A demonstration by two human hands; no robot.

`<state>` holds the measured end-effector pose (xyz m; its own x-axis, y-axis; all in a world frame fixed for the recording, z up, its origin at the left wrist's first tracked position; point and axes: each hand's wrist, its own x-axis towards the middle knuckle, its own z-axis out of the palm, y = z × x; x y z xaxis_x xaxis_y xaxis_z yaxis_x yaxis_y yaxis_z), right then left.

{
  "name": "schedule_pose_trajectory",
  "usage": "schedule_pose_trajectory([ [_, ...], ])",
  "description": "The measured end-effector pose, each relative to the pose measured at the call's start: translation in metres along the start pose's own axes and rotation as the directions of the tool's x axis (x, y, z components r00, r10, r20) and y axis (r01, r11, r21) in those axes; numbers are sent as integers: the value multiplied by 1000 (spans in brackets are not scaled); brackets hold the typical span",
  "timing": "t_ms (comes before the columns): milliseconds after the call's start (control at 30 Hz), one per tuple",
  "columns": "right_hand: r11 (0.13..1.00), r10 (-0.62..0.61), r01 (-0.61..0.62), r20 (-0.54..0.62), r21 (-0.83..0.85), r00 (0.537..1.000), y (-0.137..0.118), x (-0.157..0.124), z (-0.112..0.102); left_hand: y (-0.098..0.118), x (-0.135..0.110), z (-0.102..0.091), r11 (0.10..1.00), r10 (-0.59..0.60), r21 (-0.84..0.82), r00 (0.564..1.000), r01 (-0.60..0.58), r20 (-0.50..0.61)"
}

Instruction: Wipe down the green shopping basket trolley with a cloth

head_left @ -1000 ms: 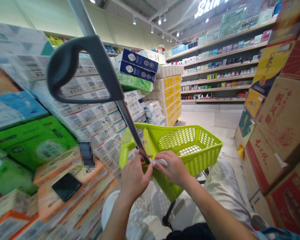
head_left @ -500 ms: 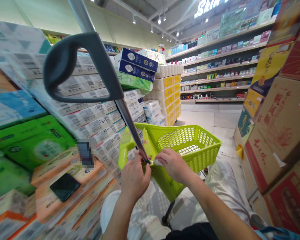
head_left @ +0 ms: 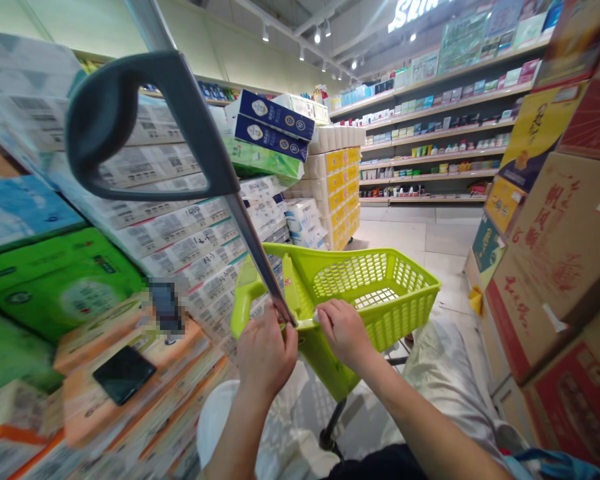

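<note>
A lime-green shopping basket cart (head_left: pixel 413 300) stands tilted before me. At its near end, my left hand (head_left: pixel 267 347) is closed round the foot of a slanting metal pole (head_left: pixel 257 250). A dark grey loop handle (head_left: pixel 193 127) tops that part of the pole, high on the left. My right hand (head_left: pixel 347 333) rests on the basket's near rim, fingers pinched over a small crumpled white wipe (head_left: pixel 317 316). Most of the wipe is hidden under the fingers. A green grip (head_left: pixel 243 303) sticks out left of the pole.
Stacked tissue packs (head_left: pixel 180 223) rise on the left. A black phone (head_left: pixel 124 375) lies on orange packs, beside a blurred-out object (head_left: pixel 166 307). Cardboard boxes (head_left: pixel 555 247) line the right. Shelves of cosmetics (head_left: pixel 440 127) stand at the back. A caster (head_left: pixel 330 440) shows below the basket.
The view has shifted slightly, and the pole's handle now sits further left. My right hand has slid a little along the rim, and less of the white wipe shows. My left hand keeps its hold.
</note>
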<state>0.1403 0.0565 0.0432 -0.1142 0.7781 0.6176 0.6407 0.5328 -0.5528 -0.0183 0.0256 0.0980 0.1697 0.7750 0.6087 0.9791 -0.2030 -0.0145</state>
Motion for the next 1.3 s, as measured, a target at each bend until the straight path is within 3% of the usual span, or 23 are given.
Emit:
schedule_pose_trajectory([
  [67, 1000, 26, -25, -26, 10, 999, -2, 2, 3, 0, 1, 1, 1000, 0, 30, 1000, 0, -18],
  [200, 993, -103, 104, -7, 51, 995, -21, 5, 19, -4, 4, 6, 997, 0, 72, 1000, 2, -23],
  [333, 990, -135, 135, 0, -45, 991, -29, 12, 35, -16, 9, 13, 997, 1, 74, 1000, 0, -9],
  [700, 974, -114, 129, 89, -184, 989, -16, 47, 62, -38, 39, 29, 998, -60, 43, 994, 56, 93],
  [1000, 969, -106, 130, 123, -209, 987, 3, 72, 71, -38, 62, 40, 995, -82, 69, 981, 71, 176],
  [1300, 973, -89, 110, 115, -201, 989, 16, 88, 80, -36, 76, 53, 992, -116, 59, 977, 107, 180],
])
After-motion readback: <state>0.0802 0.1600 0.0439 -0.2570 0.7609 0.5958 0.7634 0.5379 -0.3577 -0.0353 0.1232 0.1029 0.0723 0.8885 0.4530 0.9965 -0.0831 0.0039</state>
